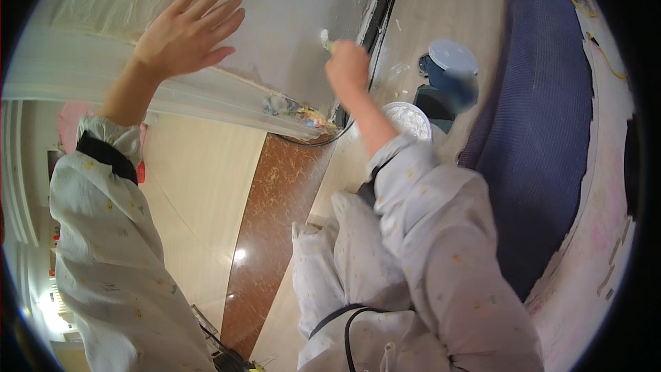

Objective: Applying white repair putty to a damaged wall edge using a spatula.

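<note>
In the head view, our left hand (187, 36) spreads its fingers wide at upper left; at upper centre, our right hand (348, 69) grips a small white-tipped tool (325, 40). Loosely loaded, the tip could drop white matter; a careless forearm swing could tip the white bucket (428, 122). Our fist hides the handle, and we cannot tell whether our left palm touches the wall (282, 21).

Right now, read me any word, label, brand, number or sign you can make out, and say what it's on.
There is no text I can read.
Left sleeve: small dark marks, too blurred to tell whether they are letters.
Colourful patch low on the wall: too blurred to read.
Tool in the right hand: no lettering visible.
</note>
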A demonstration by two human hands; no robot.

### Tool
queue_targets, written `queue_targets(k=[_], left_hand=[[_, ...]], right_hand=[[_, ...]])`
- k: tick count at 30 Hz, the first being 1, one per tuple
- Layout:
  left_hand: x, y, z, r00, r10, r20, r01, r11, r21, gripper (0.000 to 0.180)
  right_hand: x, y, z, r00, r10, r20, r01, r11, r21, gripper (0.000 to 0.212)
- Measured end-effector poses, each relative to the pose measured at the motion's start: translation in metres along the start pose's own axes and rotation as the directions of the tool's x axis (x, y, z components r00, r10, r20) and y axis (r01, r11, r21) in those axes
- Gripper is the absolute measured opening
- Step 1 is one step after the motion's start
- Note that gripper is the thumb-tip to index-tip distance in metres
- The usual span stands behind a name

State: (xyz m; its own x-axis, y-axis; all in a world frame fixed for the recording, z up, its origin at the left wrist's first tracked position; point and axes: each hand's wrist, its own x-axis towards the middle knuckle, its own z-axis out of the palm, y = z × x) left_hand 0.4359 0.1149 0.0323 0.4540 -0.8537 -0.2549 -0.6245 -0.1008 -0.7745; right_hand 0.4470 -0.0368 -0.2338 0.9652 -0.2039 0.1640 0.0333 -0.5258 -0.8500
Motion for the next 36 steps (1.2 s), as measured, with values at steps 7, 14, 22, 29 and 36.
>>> queue_targets(k=[7,14,22,29,36], left_hand=[[0.0,0.001,0.004,0.994,-0.053,0.092,0.053,0.999,0.006,0.06],[0.003,0.001,0.001,0.983,-0.074,0.17,0.064,0.996,0.062,0.06],[0.006,0.004,-0.003,0.988,-0.041,0.147,0.033,0.998,0.056,0.058],[0.007,0.001,-0.001,0.991,-0.04,0.126,0.03,0.996,0.078,0.056],[0.004,0.002,-0.006,0.986,-0.058,0.154,0.044,0.995,0.095,0.054]], right_hand=[[-0.089,-0.01,0.048,0.967,-0.065,-0.245,0.126,0.961,0.245,0.029],[-0.092,0.036,0.042,0.89,0.072,-0.45,0.079,0.948,0.308,0.03],[-0.061,0.009,0.045,0.983,0.083,-0.162,-0.035,0.96,0.277,0.03],[-0.108,-0.031,0.054,0.985,-0.056,-0.163,0.106,0.944,0.314,0.028],[-0.109,0.005,0.028,0.923,0.224,-0.312,-0.108,0.93,0.35,0.027]])
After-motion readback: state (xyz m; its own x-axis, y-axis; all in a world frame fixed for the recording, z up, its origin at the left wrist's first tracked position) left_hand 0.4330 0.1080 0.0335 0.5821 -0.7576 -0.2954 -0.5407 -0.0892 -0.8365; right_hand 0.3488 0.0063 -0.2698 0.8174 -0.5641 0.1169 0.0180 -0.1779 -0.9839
